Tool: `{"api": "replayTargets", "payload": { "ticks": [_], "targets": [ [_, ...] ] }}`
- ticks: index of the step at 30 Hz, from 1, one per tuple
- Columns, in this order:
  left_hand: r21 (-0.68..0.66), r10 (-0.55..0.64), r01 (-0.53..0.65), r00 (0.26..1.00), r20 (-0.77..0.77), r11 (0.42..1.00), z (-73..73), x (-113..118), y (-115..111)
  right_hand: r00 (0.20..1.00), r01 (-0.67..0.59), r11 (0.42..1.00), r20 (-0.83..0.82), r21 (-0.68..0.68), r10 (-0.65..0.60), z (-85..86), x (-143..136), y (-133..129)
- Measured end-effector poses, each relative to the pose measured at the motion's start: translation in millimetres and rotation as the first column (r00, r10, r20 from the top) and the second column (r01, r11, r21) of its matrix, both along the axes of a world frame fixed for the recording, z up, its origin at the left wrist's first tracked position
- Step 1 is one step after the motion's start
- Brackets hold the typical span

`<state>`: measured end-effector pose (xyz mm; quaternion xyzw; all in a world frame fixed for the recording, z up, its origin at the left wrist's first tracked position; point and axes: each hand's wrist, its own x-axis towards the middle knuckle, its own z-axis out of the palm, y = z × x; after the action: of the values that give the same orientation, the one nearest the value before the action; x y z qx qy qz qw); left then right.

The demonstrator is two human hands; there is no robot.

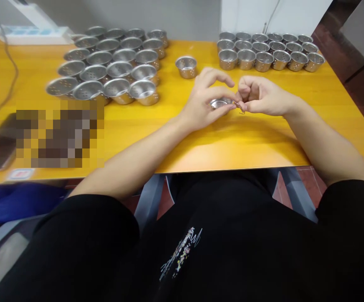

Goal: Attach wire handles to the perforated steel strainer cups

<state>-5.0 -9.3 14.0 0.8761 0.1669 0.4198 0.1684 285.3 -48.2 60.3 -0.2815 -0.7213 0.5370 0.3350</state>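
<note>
My left hand [205, 100] is closed in a pinch, its thumb and forefinger meeting at a thin bent wire [241, 110]. My right hand [265, 97] pinches the same wire from the other side, with its remaining fingers curled in. Through the gap between my left thumb and forefinger shows a small perforated metal cup [221, 103], partly covered by the fingers; whether they touch it I cannot tell. Just beyond my left hand, a single metal cup [186, 67] stands upright on the yellow table [182, 151].
Rows of perforated metal cups [119, 90] stand at the left, and a tighter block of similar cups [264, 61] at the back right. A phone-like dark slab [1, 144] lies at the left beside a blurred-out patch. A power strip [34, 35] sits at the back left.
</note>
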Motion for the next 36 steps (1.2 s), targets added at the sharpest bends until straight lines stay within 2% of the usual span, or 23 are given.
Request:
{"api": "replayTargets", "payload": {
  "ticks": [4,9,15,16,20,22,24,27,30,32,36],
  "targets": [
    [-0.002,0.003,-0.003,0.999,0.045,1.000,0.8,2,-4,0.999,-0.046,0.999,0.007,-0.008,0.046,-0.9,2,2],
    [0.004,0.036,-0.037,0.992,0.124,0.999,0.8,7,-10,1.000,0.016,1.000,-0.015,-0.001,-0.016,-4.3,-2,5],
    [-0.028,0.062,-0.057,0.966,0.250,0.998,-12.5,8,11,0.993,0.117,0.992,0.011,0.041,-0.118,-1.7,-14,-6],
    [-0.019,0.063,-0.060,0.967,0.246,0.998,-13.4,6,14,0.988,0.152,0.987,0.018,0.047,-0.153,0.1,-16,-9],
    [-0.140,0.041,-0.047,0.998,-0.047,0.989,-9.9,-4,21,0.943,0.331,0.944,0.014,0.006,-0.331,6.2,-21,-16],
    [-0.196,0.024,-0.045,0.994,-0.106,0.980,-11.1,-9,25,0.916,0.400,0.916,-0.008,-0.030,-0.401,5.0,-19,-12],
    [-0.225,0.031,-0.052,0.995,-0.099,0.973,-19.4,-13,35,0.894,0.442,0.894,-0.042,-0.072,-0.446,0.3,-15,-5],
    [-0.298,0.022,-0.057,0.993,-0.119,0.953,-40.9,-18,53,0.860,0.487,0.861,-0.091,-0.145,-0.501,-9.3,-8,7],
    [-0.382,0.012,-0.061,0.992,-0.129,0.922,-55.9,-19,65,0.850,0.488,0.849,-0.110,-0.203,-0.515,-16.7,-4,14],
    [-0.406,0.004,-0.047,0.994,-0.106,0.913,-56.3,-17,64,0.858,0.465,0.855,-0.120,-0.229,-0.499,-19.5,-3,15],
    [-0.363,-0.026,0.010,0.999,-0.039,0.932,-44.3,-12,54,0.858,0.450,0.863,-0.157,-0.229,-0.489,-21.6,-4,15]
  ]
}}
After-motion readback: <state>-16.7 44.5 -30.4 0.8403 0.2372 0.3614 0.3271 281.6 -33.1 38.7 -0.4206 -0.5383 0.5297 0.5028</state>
